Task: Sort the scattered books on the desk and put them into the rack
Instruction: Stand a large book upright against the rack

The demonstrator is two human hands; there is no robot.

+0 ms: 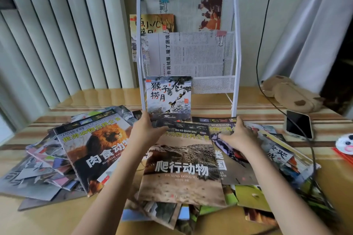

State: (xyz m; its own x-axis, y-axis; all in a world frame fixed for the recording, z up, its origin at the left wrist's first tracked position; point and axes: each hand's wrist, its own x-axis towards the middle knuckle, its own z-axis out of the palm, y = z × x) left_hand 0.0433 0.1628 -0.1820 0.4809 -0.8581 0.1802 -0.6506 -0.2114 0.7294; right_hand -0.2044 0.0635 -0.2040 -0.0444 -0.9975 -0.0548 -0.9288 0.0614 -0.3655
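Both hands are out over the book pile on the desk [200, 99]. Left hand [146, 129] sits at the top-left corner of the crocodile book [183, 166], fingers curled at its edge, and looks to be gripping it, though the contact is partly hidden. Right hand [237, 135] is at the book's top-right corner with fingers spread and fairly straight, resting on the woodpecker book [231, 156] just beside it; not a closed grip. The crocodile book lies flat on top of the centre pile, cover up. The lion book [95, 149] lies to the left, tilted, on a fan of thinner books. More books are scattered right and under the centre stack. The monkey picture book [169, 94] stands upright in front of the white rack [236, 44], at its lowest mesh tier; can't tell whether it's inside the pocket or leaning on it. Rack upper tiers hold newspaper sheets [191, 53] held by binder clips, plus a yellow book [152, 23] at the left. A phone [298, 124] with a cable lies on the desk to the right, with a brown plush toy [290, 95] behind it.
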